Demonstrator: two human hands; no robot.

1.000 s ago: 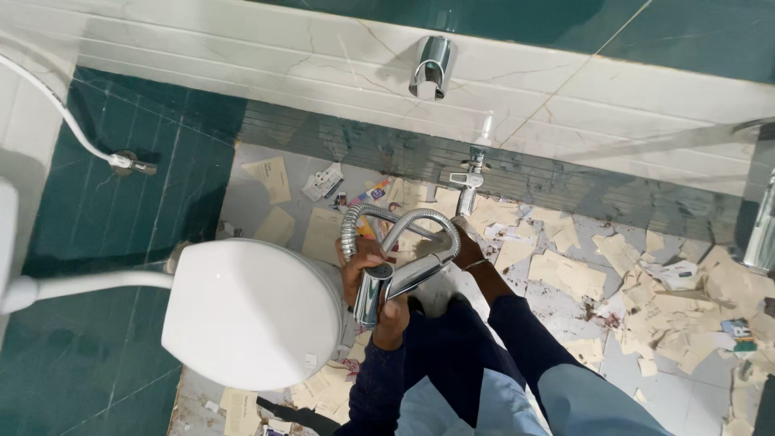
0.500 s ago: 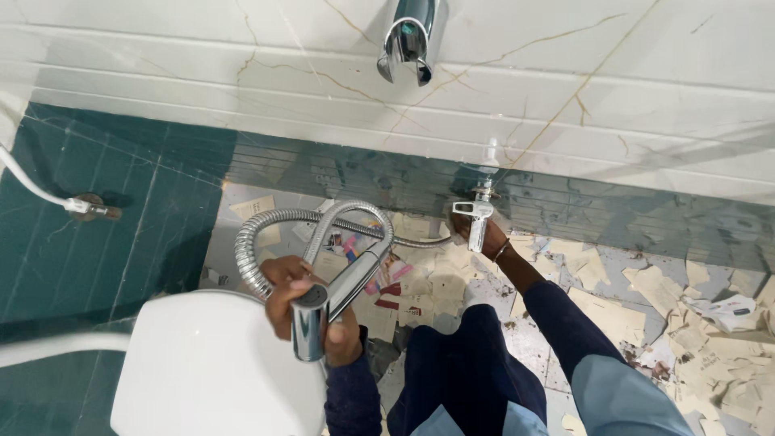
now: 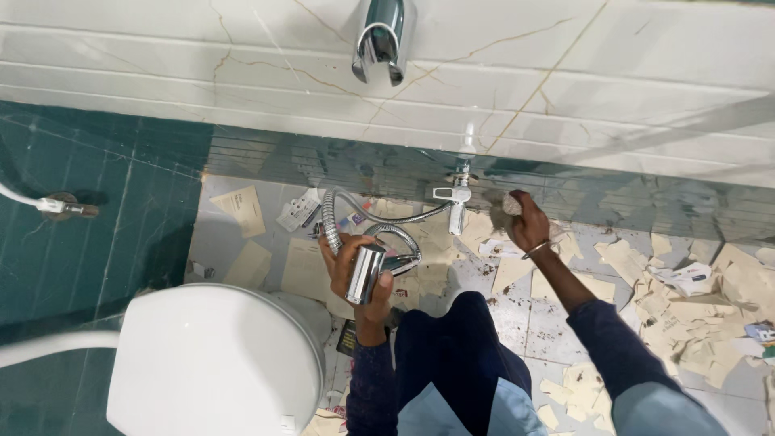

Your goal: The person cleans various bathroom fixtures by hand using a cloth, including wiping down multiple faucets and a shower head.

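Chrome all over on this sprayer (image 3: 365, 273), so I'd guess it's slick, hard and a bit weighty for its size, nothing fragile about it. Best place to grab looks like the fat round body, which is right where the left hand (image 3: 353, 270) has it, fingers wrapped around the barrel, just right of the toilet lid (image 3: 210, 363).

It's a short polished cylinder, mirror-bright, with a ribbed metal hose (image 3: 355, 218) coming off it. That hose probably bends easily but springs back and wants to coil, so it'll tug on whatever end you hold. It loops up and away from the toilet lid to a small white-handled valve (image 3: 454, 196) low on the wall.

Further right of the toilet lid, the right hand (image 3: 526, 222) is closed into a fist near that valve, not touching it. Looks like something small and pale is pinched in it, can't tell what.

Torn paper scraps (image 3: 670, 311) all over the floor out that side.
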